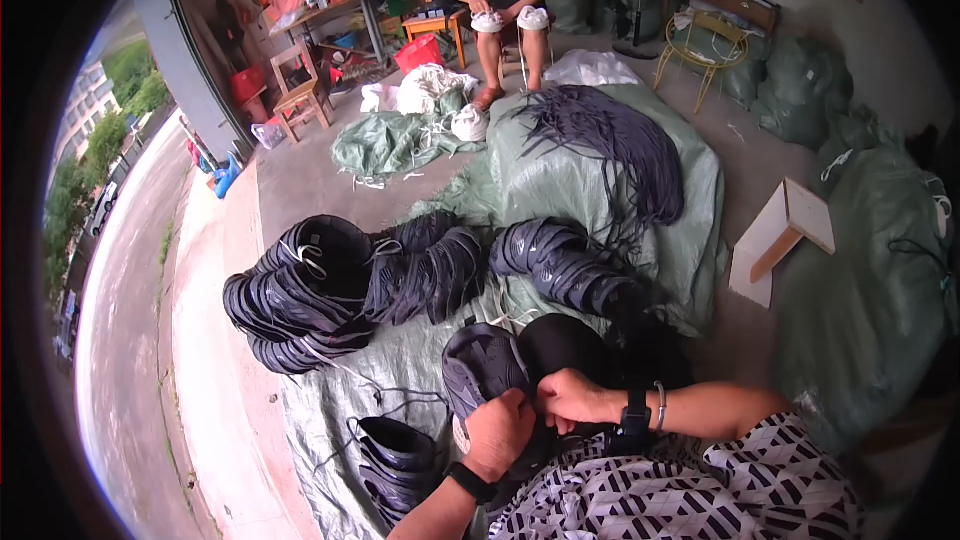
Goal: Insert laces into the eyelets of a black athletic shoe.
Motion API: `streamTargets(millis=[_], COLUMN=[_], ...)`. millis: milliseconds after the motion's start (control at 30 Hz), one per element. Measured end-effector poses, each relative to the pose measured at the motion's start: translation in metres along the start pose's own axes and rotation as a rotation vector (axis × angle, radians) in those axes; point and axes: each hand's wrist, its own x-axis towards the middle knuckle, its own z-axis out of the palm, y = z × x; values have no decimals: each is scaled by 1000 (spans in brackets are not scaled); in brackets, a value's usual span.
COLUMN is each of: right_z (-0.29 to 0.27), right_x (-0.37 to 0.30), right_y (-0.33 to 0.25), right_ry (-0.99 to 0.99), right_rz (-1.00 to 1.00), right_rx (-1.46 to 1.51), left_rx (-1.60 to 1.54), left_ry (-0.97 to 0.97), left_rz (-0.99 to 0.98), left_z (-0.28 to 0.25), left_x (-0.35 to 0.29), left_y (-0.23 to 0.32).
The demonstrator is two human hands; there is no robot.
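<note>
Dark shoe upper [484, 365] is located in front of my patterned garment [660, 495]. My left hand [500, 432] is closed on its near edge. My right hand [578, 400] is beside it, fingers drawn together; I cannot tell what they pinch. Stacked uppers [398, 448] rest leftward on green sheeting [325, 430].

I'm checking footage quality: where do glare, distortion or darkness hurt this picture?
Head view: daylight washes the pavement nearly white; head view: fisheye bending curves the road; head view: the black shoe part beyond the right hand shows little detail.
</note>
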Motion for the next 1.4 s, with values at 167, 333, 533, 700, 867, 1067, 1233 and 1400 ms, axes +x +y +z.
streamTargets(millis=[167,333,533,700,867,1067,1233,1400], right_z=[9,-1,-19,-31,-38,-36,-36,-28], right_x=[3,-2,16,22,25,25,26,29], right_y=[5,-15,-26,-18,-6,2,9,14], right_ry=[26,295,-1,-74,-58,21,101,128], right_rz=[-81,-932,-951,-880,-1017,-1091,-1110,-1145], right_rx=[-89,-1132,-1185,-1141,-1136,-1148,-1127,-1155], left_rx=[22,-1085,-1267,-887,-153,-43,70,370], left_ry=[-66,153,318,16,-188,-392,-418,-375], left_rz=[32,-217,-219,-157,-22,79,87,199], left_z=[-9,-20,-12,-12,-16,-19,-22,-23], left_x=[1,3,17,27,34,43,45,39], left_y=[-3,-16,-10,-22,-19,-28,-7,-3])
